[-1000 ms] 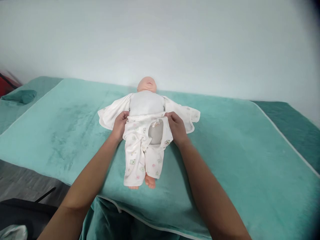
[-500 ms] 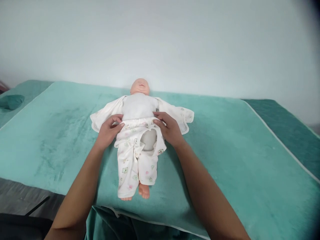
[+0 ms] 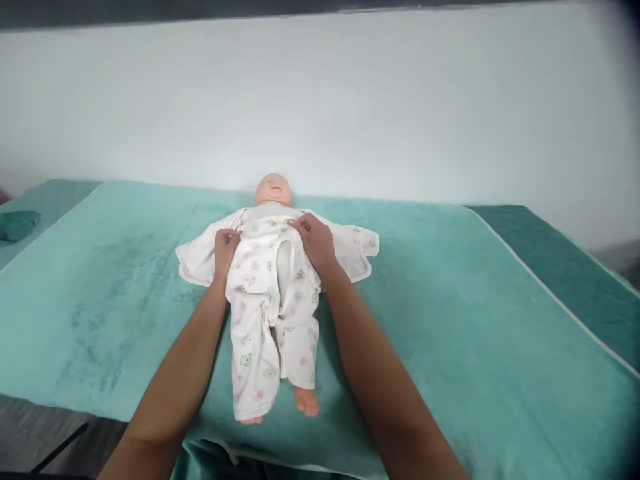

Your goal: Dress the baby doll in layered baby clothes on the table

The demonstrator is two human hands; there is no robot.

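Observation:
A baby doll [image 3: 273, 189] lies on its back, head toward the wall. White printed baby pants [image 3: 255, 273] cover its legs and reach high over its belly, with an opening at the crotch. My left hand [image 3: 227, 252] pinches the waistband at the doll's side on the left. On the other side, my right hand [image 3: 316, 241] grips the waistband near its front edge. A white baby shirt [image 3: 354, 248] is spread open beneath the doll, its sleeves out to both sides. Both feet stick out of the pant legs, the left one only at the toes.
A light green cloth [image 3: 450, 300] covers the table, with darker green fabric [image 3: 560, 273] showing at the right. At the far left lies a green bundle [image 3: 19, 225]. A white wall [image 3: 320, 113] stands right behind the doll.
The waistband has moved up from the doll's hips over its belly, with both hands on it. The crotch opening has narrowed, and the foot on the right has shifted outward. The view has tilted up.

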